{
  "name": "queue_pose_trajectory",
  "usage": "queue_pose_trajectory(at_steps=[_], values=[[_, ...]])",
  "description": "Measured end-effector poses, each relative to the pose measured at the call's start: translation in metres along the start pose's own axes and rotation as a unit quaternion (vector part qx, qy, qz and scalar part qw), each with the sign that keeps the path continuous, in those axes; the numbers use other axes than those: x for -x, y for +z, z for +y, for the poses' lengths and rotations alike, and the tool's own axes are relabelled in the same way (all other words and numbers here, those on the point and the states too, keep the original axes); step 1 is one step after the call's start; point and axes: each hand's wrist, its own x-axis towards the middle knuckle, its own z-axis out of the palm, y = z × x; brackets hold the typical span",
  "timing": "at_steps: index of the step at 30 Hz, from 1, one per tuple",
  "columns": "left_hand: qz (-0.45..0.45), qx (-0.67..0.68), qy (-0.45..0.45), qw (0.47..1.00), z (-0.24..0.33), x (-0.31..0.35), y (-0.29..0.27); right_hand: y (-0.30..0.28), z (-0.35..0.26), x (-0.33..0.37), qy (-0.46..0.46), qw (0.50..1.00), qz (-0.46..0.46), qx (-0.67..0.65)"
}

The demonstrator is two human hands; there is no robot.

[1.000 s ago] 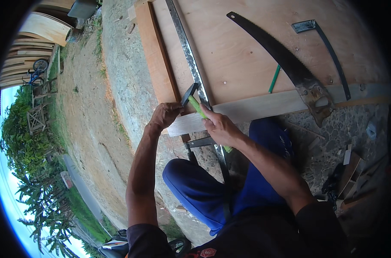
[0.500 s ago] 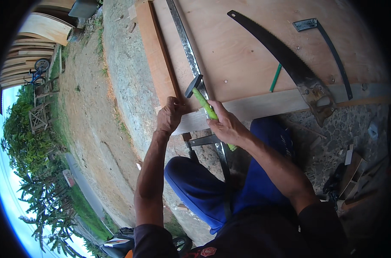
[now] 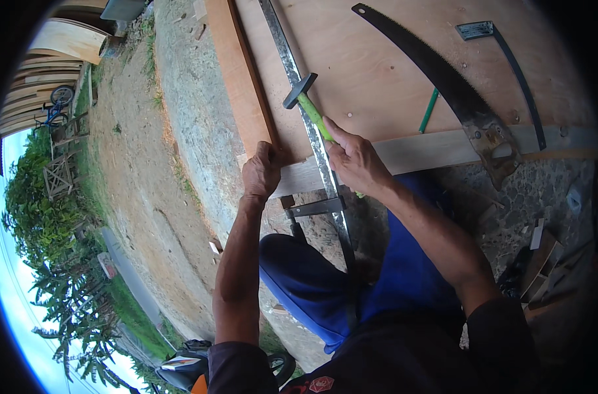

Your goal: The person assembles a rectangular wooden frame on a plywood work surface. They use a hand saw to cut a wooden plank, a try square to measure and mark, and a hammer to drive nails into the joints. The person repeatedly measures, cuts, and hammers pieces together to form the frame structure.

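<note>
My right hand (image 3: 358,161) is wrapped round the green handle of a hammer (image 3: 315,117), whose dark head is up over the metal bar of a long clamp (image 3: 287,56). My left hand (image 3: 261,172) is closed at the near end of a reddish-brown wooden board (image 3: 236,79), where it meets a pale wooden strip (image 3: 411,154). Whatever its fingers pinch is hidden. The clamp's bar crosses the plywood panel (image 3: 384,98), and its jaw (image 3: 315,208) sits below the near edge, between the hands and my knees.
On the panel's right lie a handsaw (image 3: 437,69), a try square (image 3: 509,65) and a green pencil (image 3: 429,110). Wood offcuts (image 3: 542,262) rest on the rough ground at lower right. Dirt ground, stacked boards (image 3: 39,92) and a blue bicycle (image 3: 54,108) are at left.
The hammer has risen, its head now farther from my left hand, and my right hand has shifted up and right. My left hand stays at the board's end. The view has shifted slightly.
</note>
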Motion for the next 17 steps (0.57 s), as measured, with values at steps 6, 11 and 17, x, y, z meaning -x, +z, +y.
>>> queue_pose_trajectory(at_steps=[6, 11, 17], values=[[0.008, 0.016, 0.011, 1.000, -0.004, 0.002, -0.001, -0.014, -0.003, -0.009, 0.041, 0.992, -0.120, 0.023], [0.000, 0.015, -0.006, 1.000, 0.000, -0.002, -0.001, -0.007, -0.008, -0.012, -0.020, 1.000, 0.012, -0.006], [0.003, 0.008, -0.012, 1.000, -0.010, 0.002, 0.005, -0.019, -0.026, -0.012, 0.119, 0.976, -0.181, -0.012]])
